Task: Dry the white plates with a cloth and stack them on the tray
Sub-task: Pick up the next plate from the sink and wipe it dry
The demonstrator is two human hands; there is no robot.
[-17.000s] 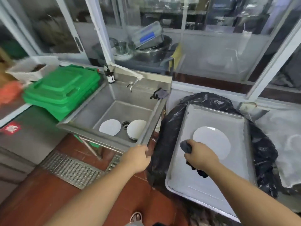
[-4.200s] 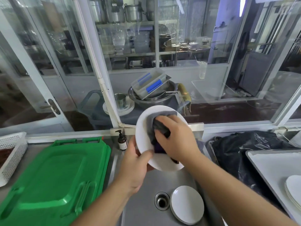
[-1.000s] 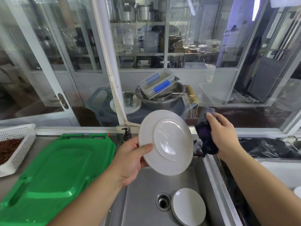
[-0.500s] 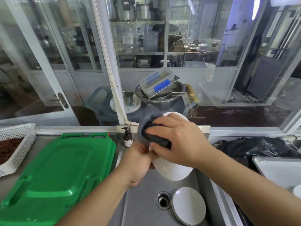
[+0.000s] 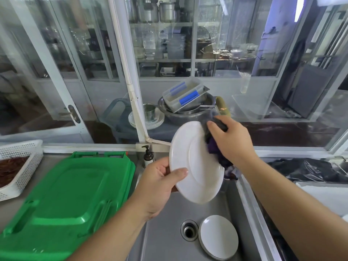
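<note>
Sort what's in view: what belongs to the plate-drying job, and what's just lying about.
Job: plate held by left hand; cloth gripped by right hand; plate stack in sink; tray at the right edge.

Lying about: green lids, white basket, pump bottle, black bag.

Round white plate (image 5: 195, 166), held up: smooth glazed ceramic by its look, soft sheen; the stack of white plates (image 5: 218, 237) in the basin has the same glossy face. Dark grey-purple cloth (image 5: 214, 147): soft, matt, crumpled fabric; rectangular steel sink (image 5: 163, 236): brushed metal, dull shine, smooth. Big green lid (image 5: 64, 193): moulded plastic, glossy with highlights; white perforated basket (image 5: 20, 166): matt plastic mesh; black bag (image 5: 308, 169): thin, wrinkled, shiny plastic film.
</note>
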